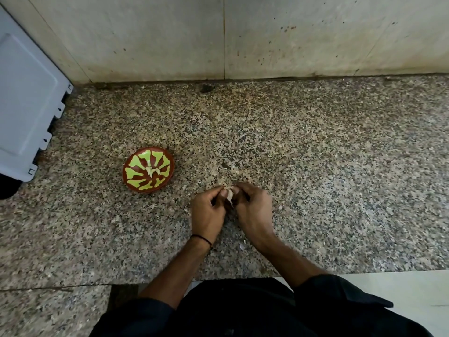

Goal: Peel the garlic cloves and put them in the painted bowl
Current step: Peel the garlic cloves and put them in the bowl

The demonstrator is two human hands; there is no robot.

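The painted bowl (137, 166), red-brown with lime-green shapes, stands on the speckled granite counter left of my hands. Pale peeled cloves (153, 171) lie at its centre. My left hand (209, 212) and my right hand (252, 207) meet just above the counter. Together they pinch a garlic clove (229, 197) with a strip of papery skin hanging from it. Most of the clove is hidden by my fingertips.
A grey plastic appliance (26, 98) stands at the far left against the stained wall (218, 37). A small dark scrap (226, 165) lies on the counter (340, 166) beyond my hands, and a skin flake (241, 246) lies between my wrists. The counter edge runs near my body.
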